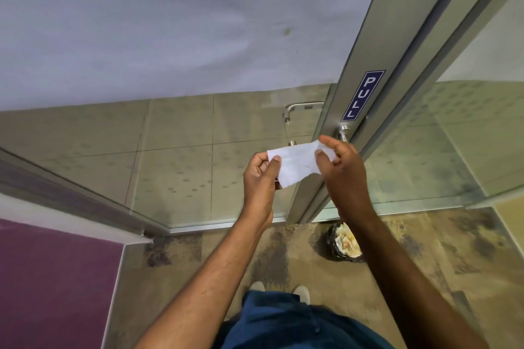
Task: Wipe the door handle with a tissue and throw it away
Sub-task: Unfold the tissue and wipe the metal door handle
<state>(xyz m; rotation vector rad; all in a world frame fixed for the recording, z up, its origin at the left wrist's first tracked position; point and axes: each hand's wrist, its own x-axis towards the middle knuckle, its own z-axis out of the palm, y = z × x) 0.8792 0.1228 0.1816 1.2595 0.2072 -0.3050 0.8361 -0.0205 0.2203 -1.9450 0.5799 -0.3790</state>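
A white tissue (295, 163) is stretched between both hands in front of the door. My left hand (261, 176) pinches its left edge and my right hand (340, 167) pinches its right end. The metal door handle (344, 132) juts from the aluminium door frame just above my right hand, under a blue PULL sign (363, 95); its lower part is hidden by my hand and the tissue. A second handle (300, 109) shows through the glass on the far side. A bin (344, 241) lined with a black bag and holding crumpled paper stands on the floor below my right forearm.
A glass door panel (184, 156) fills the left, with a metal bottom rail. A glass panel stands to the right of the frame. A purple wall (51, 286) is at the lower left. My feet in light shoes stand on the mottled floor.
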